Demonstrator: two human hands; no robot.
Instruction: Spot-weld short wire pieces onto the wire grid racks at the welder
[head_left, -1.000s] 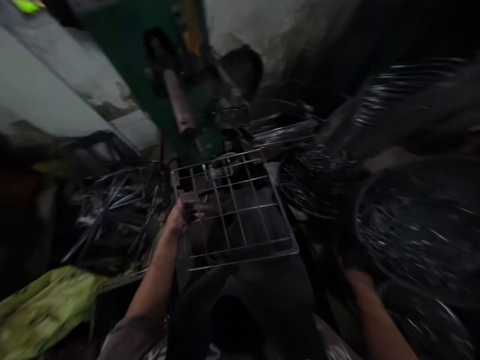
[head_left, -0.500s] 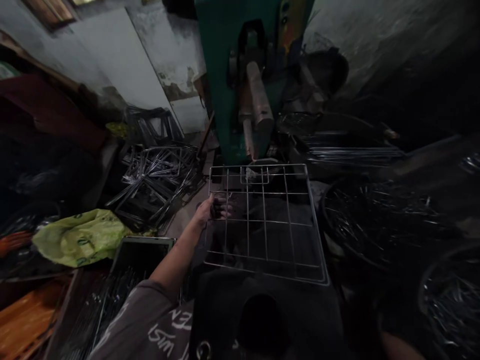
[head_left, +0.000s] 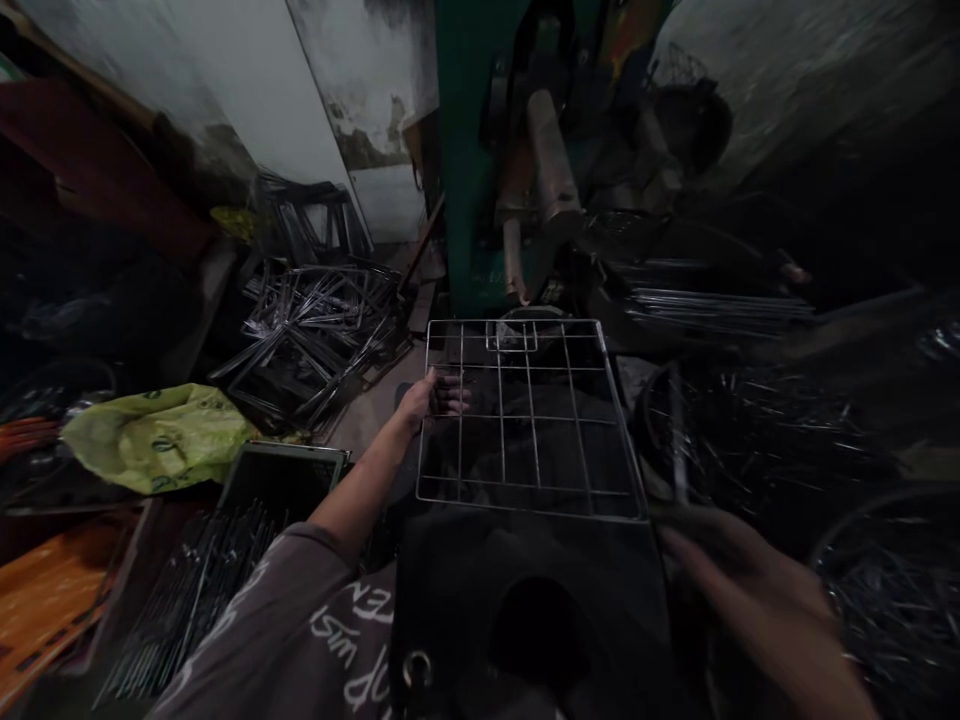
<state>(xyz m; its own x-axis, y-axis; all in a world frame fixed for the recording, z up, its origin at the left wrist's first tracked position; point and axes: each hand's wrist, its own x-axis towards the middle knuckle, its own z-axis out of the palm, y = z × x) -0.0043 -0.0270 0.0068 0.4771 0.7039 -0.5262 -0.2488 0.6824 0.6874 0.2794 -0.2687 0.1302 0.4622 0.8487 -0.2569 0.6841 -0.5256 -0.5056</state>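
Observation:
A square wire grid [head_left: 529, 420] lies flat in front of me, its far edge near the head of a green machine [head_left: 517, 150]. My left hand [head_left: 435, 398] grips the grid's left edge, fingers curled through the wires. My right hand [head_left: 720, 560] is low at the right, blurred, and seems to hold a thin metal rod [head_left: 677, 430] that stands upward. Its fingers are hard to make out in the dark.
A pile of bent wire frames [head_left: 315, 335] lies on the floor at the left. A yellow-green plastic bag [head_left: 157, 435] and a dark tray of rods [head_left: 225, 560] sit nearer me. Round tubs of wire pieces [head_left: 787, 440] fill the right side.
The view has swung left and steadied. My left hand stays on the grid's left edge. My right hand has come up into view at the lower right with a rod.

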